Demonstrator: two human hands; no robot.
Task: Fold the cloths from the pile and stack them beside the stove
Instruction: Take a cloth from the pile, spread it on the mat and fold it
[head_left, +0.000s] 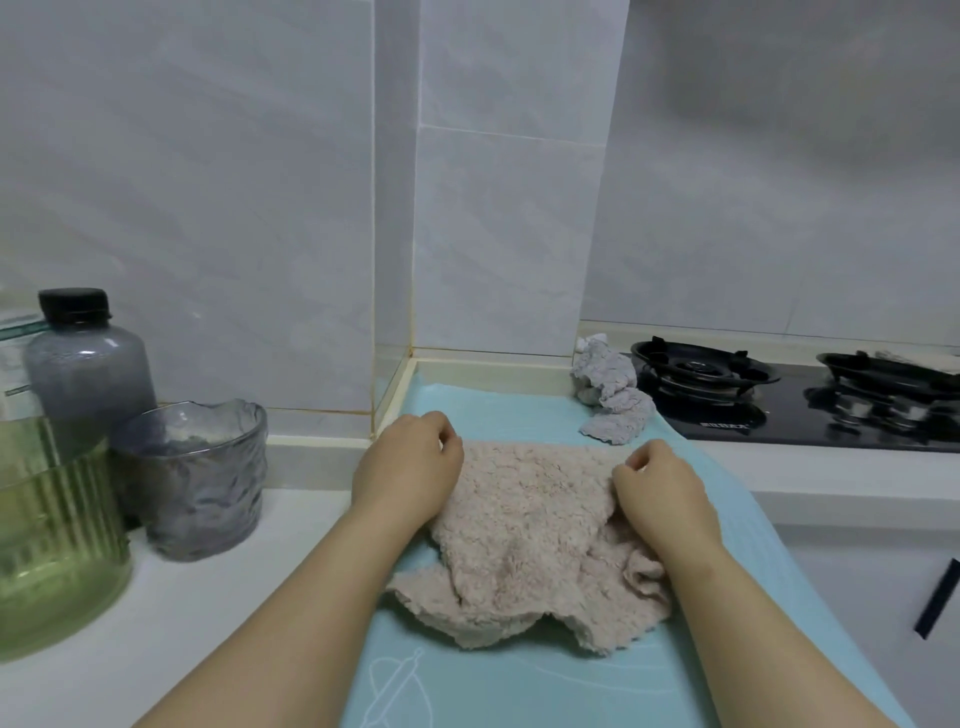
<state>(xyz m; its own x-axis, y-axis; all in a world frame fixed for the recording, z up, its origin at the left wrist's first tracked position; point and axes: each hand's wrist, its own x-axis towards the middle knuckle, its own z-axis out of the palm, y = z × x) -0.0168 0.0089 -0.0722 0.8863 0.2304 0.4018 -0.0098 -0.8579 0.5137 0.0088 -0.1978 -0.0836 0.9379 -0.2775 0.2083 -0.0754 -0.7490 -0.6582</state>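
Observation:
A fluffy beige cloth (524, 540) lies crumpled on a light blue mat (493, 410) in the middle of the counter. My left hand (408, 470) pinches its far left corner, fingers curled. At the far right edge of the cloth my right hand (660, 486) pinches the fabric. A crumpled grey cloth (613, 397) sits at the back right of the mat, against the black gas stove (810, 400).
A green ribbed glass container (57, 540), a grey textured glass cup (202, 478) and a grey bottle with a black cap (85, 364) stand on the white counter at the left. White tiled walls rise behind. A cabinet front with a dark handle (937, 597) is lower right.

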